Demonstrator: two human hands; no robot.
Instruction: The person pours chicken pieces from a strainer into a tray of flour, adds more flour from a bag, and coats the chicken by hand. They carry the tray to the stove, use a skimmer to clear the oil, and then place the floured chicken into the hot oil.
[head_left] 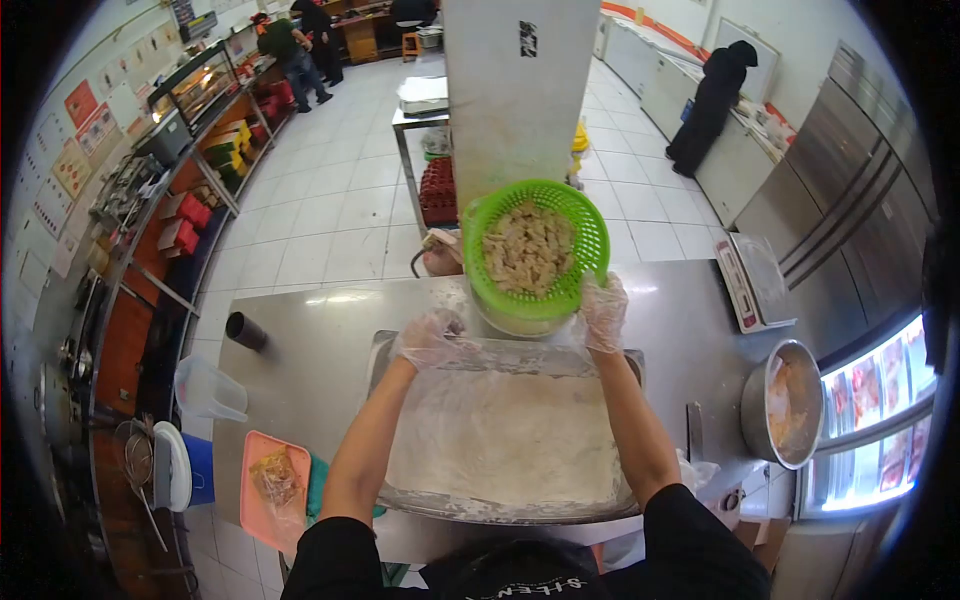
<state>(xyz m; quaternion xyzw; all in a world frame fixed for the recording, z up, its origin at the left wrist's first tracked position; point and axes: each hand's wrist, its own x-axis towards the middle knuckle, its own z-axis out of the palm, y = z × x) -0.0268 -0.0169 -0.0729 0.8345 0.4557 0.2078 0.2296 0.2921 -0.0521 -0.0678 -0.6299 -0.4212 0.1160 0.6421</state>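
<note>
Black sleeves (335,560) frame tray (560,515) w/ pale powder (500,430) already spread; meat pcs. (527,250), apparently raw, sit in green basket (592,225) beyond, rim clamped by gloved R hand (605,315). L hand (430,340), apart, at tray's far edge, grip unclear.

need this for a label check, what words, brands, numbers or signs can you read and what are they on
Nothing reads in full.
White letters on the black shirt: cut off and distorted, not surely readable.
Dark marks on the pillar sign: illegible.
Wall posters: too small.
Red-edged scale: markings too small and blurred.
</note>
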